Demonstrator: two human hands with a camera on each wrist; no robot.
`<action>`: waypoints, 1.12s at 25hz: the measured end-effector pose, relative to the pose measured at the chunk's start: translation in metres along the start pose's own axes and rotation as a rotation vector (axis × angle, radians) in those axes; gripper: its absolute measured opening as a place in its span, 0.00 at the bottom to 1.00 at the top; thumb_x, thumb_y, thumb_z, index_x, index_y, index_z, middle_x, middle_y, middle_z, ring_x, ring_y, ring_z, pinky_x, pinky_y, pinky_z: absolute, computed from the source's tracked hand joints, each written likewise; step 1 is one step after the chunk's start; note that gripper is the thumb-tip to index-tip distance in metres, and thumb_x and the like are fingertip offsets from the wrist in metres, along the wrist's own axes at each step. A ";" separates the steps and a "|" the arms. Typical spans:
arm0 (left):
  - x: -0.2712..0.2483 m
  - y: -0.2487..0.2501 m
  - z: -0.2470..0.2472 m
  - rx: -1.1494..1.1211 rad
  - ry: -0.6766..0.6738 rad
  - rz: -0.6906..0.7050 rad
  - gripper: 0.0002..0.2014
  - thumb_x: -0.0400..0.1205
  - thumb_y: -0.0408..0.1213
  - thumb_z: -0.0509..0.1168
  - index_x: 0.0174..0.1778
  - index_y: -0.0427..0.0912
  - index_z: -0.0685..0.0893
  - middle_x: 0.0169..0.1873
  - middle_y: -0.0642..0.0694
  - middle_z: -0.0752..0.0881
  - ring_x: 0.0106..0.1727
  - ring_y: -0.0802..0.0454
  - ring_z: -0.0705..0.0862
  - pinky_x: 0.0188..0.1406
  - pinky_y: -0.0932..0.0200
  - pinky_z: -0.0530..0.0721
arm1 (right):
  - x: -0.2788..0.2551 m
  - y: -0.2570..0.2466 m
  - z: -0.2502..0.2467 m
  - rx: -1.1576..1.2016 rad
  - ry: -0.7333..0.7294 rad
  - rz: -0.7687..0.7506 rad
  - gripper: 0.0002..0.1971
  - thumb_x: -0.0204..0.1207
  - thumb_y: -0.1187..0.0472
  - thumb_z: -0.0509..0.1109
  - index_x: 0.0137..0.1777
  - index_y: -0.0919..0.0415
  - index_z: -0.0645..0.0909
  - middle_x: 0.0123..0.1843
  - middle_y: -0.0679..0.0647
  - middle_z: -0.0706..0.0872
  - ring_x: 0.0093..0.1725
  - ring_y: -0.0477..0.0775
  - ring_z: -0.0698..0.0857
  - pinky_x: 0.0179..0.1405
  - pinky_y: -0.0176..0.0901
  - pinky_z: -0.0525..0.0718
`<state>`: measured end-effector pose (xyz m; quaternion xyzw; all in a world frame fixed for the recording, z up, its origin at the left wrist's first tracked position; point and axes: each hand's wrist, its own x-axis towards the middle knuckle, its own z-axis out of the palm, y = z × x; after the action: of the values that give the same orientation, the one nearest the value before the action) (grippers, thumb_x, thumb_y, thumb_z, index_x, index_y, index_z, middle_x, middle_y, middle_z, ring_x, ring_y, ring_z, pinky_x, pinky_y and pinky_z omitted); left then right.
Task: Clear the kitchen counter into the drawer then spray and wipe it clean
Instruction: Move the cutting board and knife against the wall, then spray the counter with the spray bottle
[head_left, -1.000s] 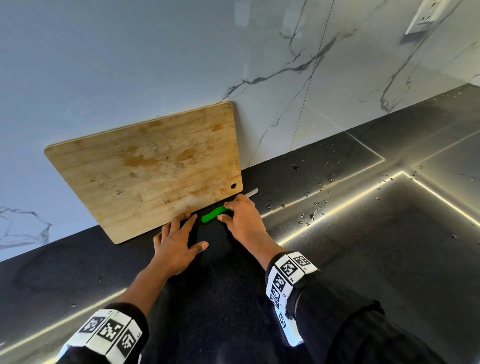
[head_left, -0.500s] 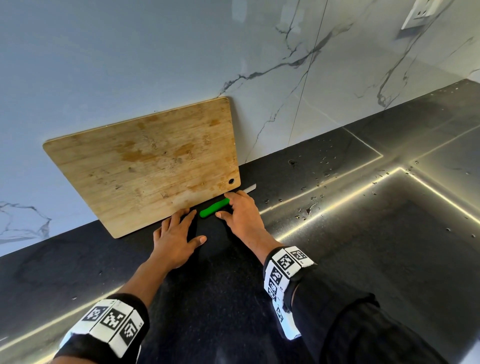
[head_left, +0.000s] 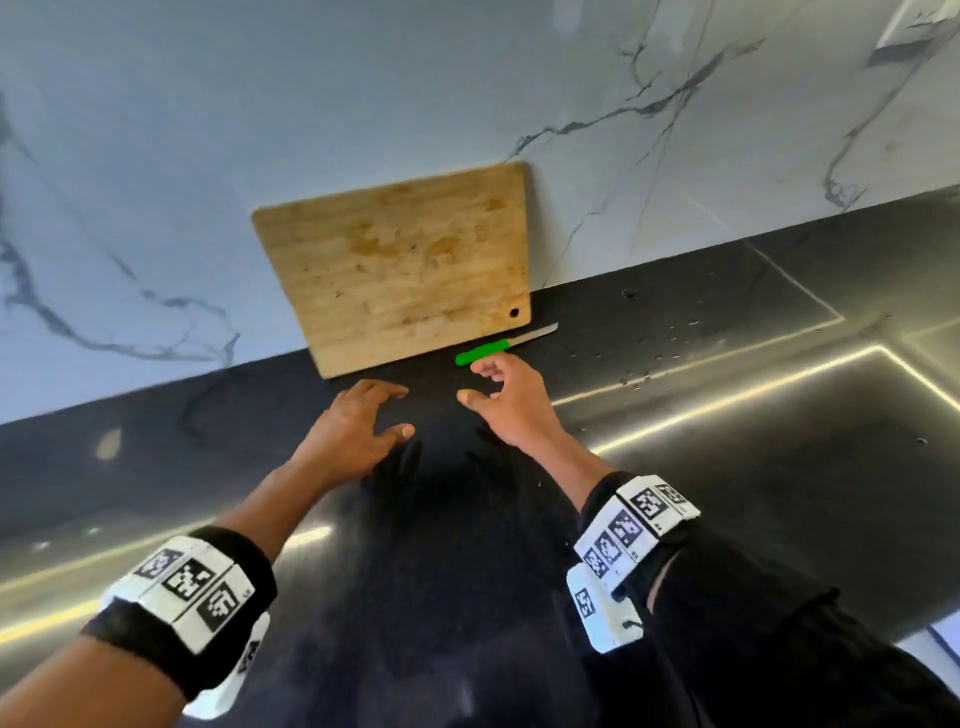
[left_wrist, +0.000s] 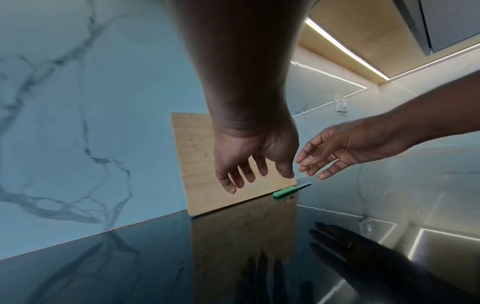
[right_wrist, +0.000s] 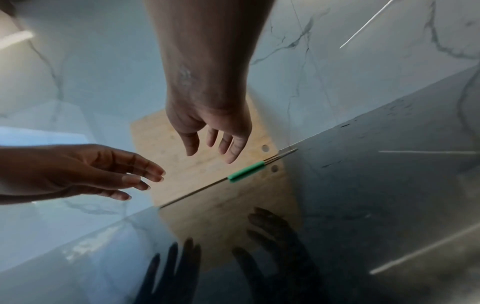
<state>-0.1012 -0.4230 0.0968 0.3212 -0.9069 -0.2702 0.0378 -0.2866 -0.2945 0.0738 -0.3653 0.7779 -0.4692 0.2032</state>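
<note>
A wooden cutting board (head_left: 405, 265) (left_wrist: 197, 164) (right_wrist: 161, 144) leans against the marble wall on the black counter (head_left: 727, 467). At its lower right corner lies a knife with a green handle (head_left: 480, 353) (left_wrist: 284, 191) (right_wrist: 246, 171), blade pointing right. My right hand (head_left: 504, 395) (right_wrist: 215, 142) hovers just in front of the knife handle, fingers relaxed and spread, holding nothing. A little left of it, my left hand (head_left: 358, 421) (left_wrist: 254, 162) hangs above the counter near the board's lower edge, empty and loosely spread.
Water drops and crumbs (head_left: 649, 369) speckle the counter to the right of the knife. A wall socket (head_left: 914, 21) sits high at the right. The glossy counter mirrors both hands and the lit strip under the cabinets (left_wrist: 345, 51).
Both hands have lifted and drawn back from the board's edge. The right hand has let go of the knife handle; the knife stays on the counter.
</note>
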 end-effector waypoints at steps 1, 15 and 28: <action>-0.021 -0.006 -0.006 -0.025 0.023 -0.004 0.24 0.79 0.48 0.72 0.71 0.49 0.79 0.69 0.46 0.77 0.72 0.45 0.74 0.73 0.48 0.73 | -0.010 -0.011 0.010 0.010 -0.013 -0.022 0.16 0.71 0.58 0.81 0.57 0.57 0.83 0.58 0.51 0.85 0.54 0.44 0.81 0.61 0.41 0.81; -0.445 -0.210 -0.067 -0.222 0.518 -0.588 0.14 0.77 0.46 0.74 0.58 0.52 0.86 0.54 0.55 0.83 0.54 0.60 0.80 0.58 0.61 0.79 | -0.228 -0.216 0.334 -0.013 -0.861 -0.425 0.10 0.68 0.61 0.83 0.48 0.61 0.88 0.45 0.55 0.89 0.43 0.46 0.82 0.43 0.28 0.78; -0.716 -0.397 -0.178 -0.230 0.804 -0.844 0.22 0.78 0.44 0.73 0.67 0.50 0.78 0.58 0.52 0.83 0.55 0.51 0.82 0.55 0.51 0.84 | -0.372 -0.406 0.583 0.069 -1.026 -0.516 0.10 0.68 0.59 0.83 0.46 0.59 0.88 0.40 0.49 0.90 0.39 0.43 0.85 0.45 0.37 0.86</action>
<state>0.7312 -0.3316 0.1187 0.7250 -0.5802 -0.2154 0.3022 0.4926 -0.4695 0.1424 -0.7172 0.4498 -0.2913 0.4454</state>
